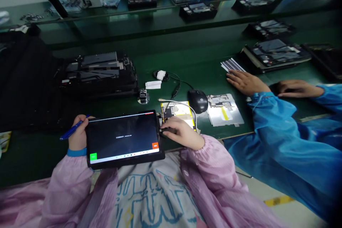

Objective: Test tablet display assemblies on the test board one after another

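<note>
Left hand (78,135) wrapped round the tablet (123,126), pen (71,129) tucked in too, by the table's (171,55) near edge. Right hand (184,133) mostly curled up, pinching a plug (165,129).

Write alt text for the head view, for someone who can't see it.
A person's left hand holds a lit tablet and a blue pen; the right hand is at the tablet's right edge. A mouse and a metal plate lie on the green bench, a co-worker's hand near the plate.
</note>
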`<state>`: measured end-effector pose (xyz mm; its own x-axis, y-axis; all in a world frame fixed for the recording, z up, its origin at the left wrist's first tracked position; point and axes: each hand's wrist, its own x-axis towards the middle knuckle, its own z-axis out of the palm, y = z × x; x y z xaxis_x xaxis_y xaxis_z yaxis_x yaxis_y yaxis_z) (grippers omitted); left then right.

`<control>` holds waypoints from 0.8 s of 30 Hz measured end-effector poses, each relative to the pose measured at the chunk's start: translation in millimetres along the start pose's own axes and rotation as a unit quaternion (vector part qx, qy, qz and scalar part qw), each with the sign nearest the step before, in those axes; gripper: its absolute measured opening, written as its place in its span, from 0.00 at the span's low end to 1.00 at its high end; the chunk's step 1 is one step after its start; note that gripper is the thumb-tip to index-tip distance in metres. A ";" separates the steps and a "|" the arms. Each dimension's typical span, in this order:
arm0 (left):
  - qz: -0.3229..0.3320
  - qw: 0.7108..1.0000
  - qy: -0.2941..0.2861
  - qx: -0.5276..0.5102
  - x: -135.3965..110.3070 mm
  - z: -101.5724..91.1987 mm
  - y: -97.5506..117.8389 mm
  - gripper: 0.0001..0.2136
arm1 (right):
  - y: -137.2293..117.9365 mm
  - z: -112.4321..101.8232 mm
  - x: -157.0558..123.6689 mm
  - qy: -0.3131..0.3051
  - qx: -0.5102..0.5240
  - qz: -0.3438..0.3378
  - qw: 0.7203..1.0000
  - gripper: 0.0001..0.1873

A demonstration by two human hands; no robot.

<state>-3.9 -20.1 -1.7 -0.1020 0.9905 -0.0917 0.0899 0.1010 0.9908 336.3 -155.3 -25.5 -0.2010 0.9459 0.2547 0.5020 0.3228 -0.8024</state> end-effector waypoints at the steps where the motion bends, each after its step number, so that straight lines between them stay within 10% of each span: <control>1: -0.005 1.000 0.005 -0.009 -0.3 1.1 0.9 0.17 | 1.0 1.3 -1.1 0.003 0.004 0.001 1.000 0.06; 24: 0.023 0.999 0.027 0.006 3.5 5.0 0.1 0.18 | 18.5 16.8 -7.5 0.086 -0.019 -0.061 0.994 0.07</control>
<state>0.7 -16.2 -2.4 -0.1517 0.9876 -0.0392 0.1071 0.0559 0.9927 333.0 -157.0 -51.4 -0.1172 0.8901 0.4404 0.5152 0.4336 -0.7393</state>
